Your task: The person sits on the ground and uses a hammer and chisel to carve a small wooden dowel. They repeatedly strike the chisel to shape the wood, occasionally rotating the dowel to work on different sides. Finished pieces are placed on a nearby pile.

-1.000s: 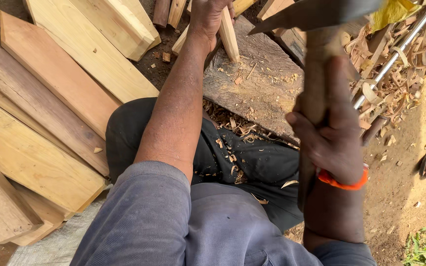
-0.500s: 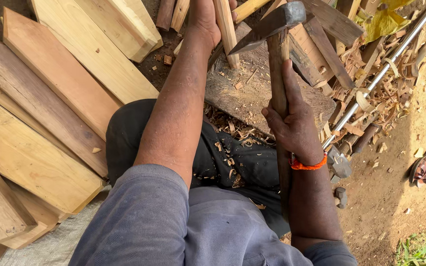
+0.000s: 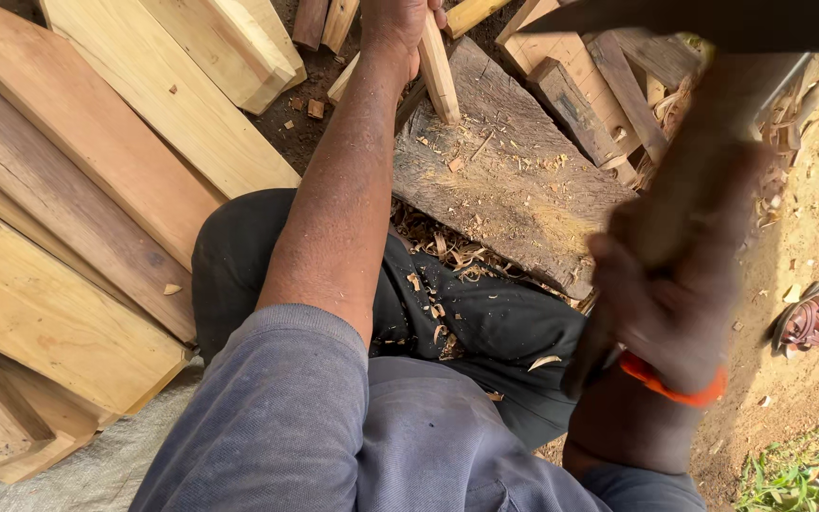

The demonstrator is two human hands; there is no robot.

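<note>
Gripping a small stick upright on the chopping block at 12 o'clock, the left hand sits near the strike zone. The right hand, closed on the blurred axe, is raised at 3 o'clock; a misjudged swing could hit fingers.

left arm: stretched forward, forearm bare | left hand: grip closed, partly cut off at the top edge | right hand: raised near camera, blurred, fist closed, orange band on wrist
</note>
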